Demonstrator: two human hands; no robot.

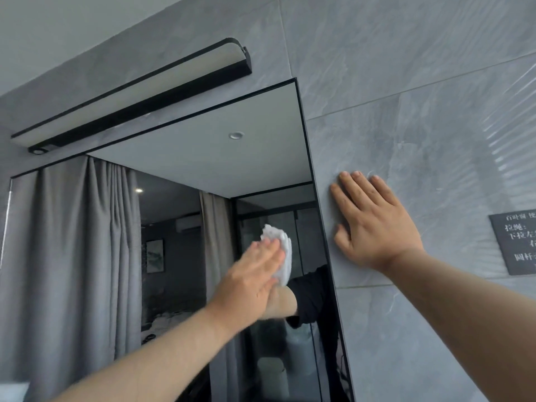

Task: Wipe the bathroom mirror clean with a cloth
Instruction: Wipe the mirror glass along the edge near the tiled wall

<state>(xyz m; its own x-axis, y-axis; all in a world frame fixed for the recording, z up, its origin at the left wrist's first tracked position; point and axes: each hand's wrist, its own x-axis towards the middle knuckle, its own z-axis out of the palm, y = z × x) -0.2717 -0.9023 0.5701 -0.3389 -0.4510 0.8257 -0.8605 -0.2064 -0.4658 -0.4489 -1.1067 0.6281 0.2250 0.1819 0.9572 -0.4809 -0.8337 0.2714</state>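
A large black-framed mirror [179,169] covers the left half of the grey tiled wall and reflects curtains, a ceiling and a dark room. My left hand [249,277] presses a white cloth [280,250] flat against the glass near the mirror's right edge, fingers straight and blurred. The cloth sticks out above and to the right of my fingers. My right hand [374,224] lies flat with spread fingers on the wall tile just right of the mirror frame. It holds nothing.
A long black light bar [139,94] is mounted above the mirror's top edge. A dark sign with white lettering [516,242] hangs on the grey tiled wall [406,82] at the far right.
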